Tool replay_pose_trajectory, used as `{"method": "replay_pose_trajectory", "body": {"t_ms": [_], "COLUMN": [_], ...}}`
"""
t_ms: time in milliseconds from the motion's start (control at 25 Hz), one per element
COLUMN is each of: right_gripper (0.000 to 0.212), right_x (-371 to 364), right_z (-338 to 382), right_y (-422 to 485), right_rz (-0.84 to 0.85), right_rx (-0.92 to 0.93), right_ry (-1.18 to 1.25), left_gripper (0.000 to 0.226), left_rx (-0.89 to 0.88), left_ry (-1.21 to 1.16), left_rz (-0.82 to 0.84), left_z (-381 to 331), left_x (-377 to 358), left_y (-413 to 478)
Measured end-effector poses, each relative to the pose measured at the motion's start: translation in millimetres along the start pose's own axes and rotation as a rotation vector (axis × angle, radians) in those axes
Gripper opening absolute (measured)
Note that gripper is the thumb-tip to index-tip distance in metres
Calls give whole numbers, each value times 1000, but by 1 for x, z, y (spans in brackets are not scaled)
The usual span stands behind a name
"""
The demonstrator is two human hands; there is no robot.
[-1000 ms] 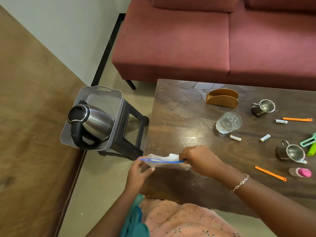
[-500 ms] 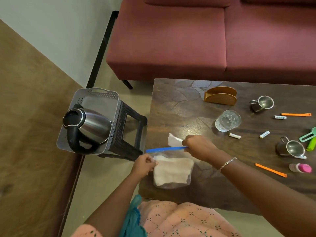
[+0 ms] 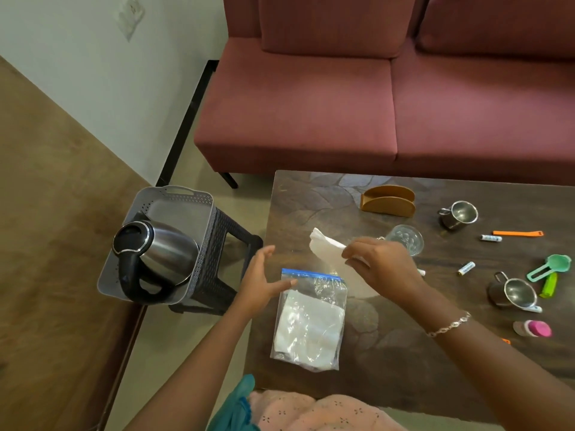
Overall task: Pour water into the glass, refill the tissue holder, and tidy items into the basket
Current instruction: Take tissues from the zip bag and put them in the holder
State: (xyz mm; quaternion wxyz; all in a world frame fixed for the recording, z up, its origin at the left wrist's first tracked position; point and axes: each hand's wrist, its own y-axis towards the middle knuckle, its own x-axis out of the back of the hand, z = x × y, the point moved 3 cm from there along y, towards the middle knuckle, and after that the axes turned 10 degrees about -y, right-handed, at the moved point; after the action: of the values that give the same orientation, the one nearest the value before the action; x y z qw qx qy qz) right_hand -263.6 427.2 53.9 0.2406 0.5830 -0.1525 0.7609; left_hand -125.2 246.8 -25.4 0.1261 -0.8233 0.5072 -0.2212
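Observation:
A clear zip bag (image 3: 311,321) with a blue seal lies flat on the dark wooden table (image 3: 389,353), white tissues inside it. My right hand (image 3: 382,269) pinches a folded white tissue (image 3: 323,245) above the table, just past the bag's mouth. My left hand (image 3: 261,283) is open, its fingertips touching the bag's top left corner. The brown tissue holder (image 3: 388,201) stands empty at the table's back. A clear glass (image 3: 406,238) sits behind my right hand. The steel kettle (image 3: 155,256) rests in the grey basket (image 3: 174,200) on a black stool left of the table.
Two steel cups (image 3: 460,214) (image 3: 515,293), small white batteries (image 3: 465,268), orange strips (image 3: 518,233), green scoops (image 3: 549,269) and a pink-capped bottle (image 3: 533,328) lie scattered on the table's right side. A red sofa (image 3: 389,88) stands behind the table. The stool (image 3: 227,275) is close to the table's left edge.
My right hand drew a tissue out of the bag and lifted it toward the glass. My left hand let go of the bag, which now lies flat on the table.

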Motion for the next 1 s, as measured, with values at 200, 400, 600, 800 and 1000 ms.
{"method": "replay_pose_trajectory", "body": {"t_ms": [200,400,600,800,1000], "right_gripper": [28,38,86,80,69], "right_x": [59,65,41,31,21], "right_z": [5,-21,-43,-44,-44], "right_y": [-12,-19,-46,-57,-65], "right_rz": [30,126,417,410,439], "right_rx": [-73,-448,-562,-607,-680], "right_ry": [353,1230,1256,1264,1304], "left_gripper": [117,56,25,22,21], "left_rx": [-53,70,252,273,287], "left_ry": [-59,-472,-831,-891,-991], "left_rz": [306,435,160,40,8], "left_z": [-53,-64,-62,-68,-74], "left_x": [-8,-33,-44,-47,-52], "left_y": [-7,-22,-31,-36,-40]}}
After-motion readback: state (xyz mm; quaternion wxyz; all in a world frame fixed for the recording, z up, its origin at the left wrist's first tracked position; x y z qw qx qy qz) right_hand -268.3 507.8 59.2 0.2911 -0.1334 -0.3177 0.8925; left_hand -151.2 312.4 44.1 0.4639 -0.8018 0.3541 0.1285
